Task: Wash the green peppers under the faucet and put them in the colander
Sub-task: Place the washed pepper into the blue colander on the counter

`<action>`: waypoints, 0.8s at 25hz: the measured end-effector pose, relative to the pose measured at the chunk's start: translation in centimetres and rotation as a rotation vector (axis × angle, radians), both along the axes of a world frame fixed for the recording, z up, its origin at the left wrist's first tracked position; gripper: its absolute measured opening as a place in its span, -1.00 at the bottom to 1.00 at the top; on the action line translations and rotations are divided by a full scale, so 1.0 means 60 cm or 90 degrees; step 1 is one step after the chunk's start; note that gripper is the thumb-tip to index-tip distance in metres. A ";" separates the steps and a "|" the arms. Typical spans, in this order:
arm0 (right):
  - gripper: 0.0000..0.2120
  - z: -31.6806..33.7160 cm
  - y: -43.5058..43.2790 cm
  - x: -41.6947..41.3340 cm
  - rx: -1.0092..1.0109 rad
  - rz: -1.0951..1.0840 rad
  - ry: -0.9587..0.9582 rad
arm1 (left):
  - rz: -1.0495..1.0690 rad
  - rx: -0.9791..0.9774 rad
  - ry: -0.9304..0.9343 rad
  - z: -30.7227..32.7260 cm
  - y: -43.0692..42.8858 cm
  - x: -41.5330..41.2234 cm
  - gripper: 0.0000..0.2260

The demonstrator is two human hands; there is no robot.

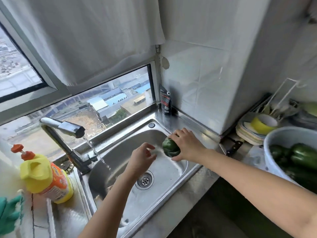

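Right hand [184,145] gripping green pepper [170,148] above sink [173,184] far rim, left hand [143,156] loosely open mid-basin, empty, faucet [68,128] running left.

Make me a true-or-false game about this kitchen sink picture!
1. The right hand grips a green pepper. True.
2. The faucet is off. False: water runs from it into the sink.
3. The left hand holds a second pepper. False: it holds nothing, fingers loose.
4. A yellow-capped dish soap bottle stands left of the sink. True.
5. The pale basin on the right is empty. False: more peppers lie in it.
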State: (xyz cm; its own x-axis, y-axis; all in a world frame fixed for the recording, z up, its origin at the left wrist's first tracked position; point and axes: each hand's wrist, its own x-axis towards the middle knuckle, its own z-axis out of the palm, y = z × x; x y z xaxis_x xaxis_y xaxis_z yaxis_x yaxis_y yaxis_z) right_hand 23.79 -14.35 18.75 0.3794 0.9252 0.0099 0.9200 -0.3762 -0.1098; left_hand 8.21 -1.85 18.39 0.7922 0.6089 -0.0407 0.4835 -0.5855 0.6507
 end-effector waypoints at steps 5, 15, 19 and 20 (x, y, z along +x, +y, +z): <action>-0.31 0.027 -0.101 0.020 0.223 -0.354 0.444 | -0.056 -0.005 -0.047 0.023 -0.058 0.066 -0.88; -0.61 0.086 -0.341 0.153 0.526 -0.602 0.783 | -0.264 -0.139 -0.087 0.039 -0.256 0.284 -0.89; -0.52 0.081 -0.473 0.229 0.590 -0.702 0.724 | -0.322 -0.186 -0.020 0.012 -0.357 0.380 -0.82; -0.52 0.077 -0.501 0.249 0.600 -0.720 0.708 | -0.332 -0.198 0.002 0.004 -0.382 0.399 -0.78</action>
State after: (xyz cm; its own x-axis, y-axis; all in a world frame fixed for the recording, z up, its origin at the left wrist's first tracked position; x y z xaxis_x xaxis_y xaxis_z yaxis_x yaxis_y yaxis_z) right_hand 38.71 -44.43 23.36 0.9330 0.0919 -0.3480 -0.3326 -0.1498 -0.9311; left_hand 32.12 -24.74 18.63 0.9826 0.0990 -0.1570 0.1856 -0.5281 0.8287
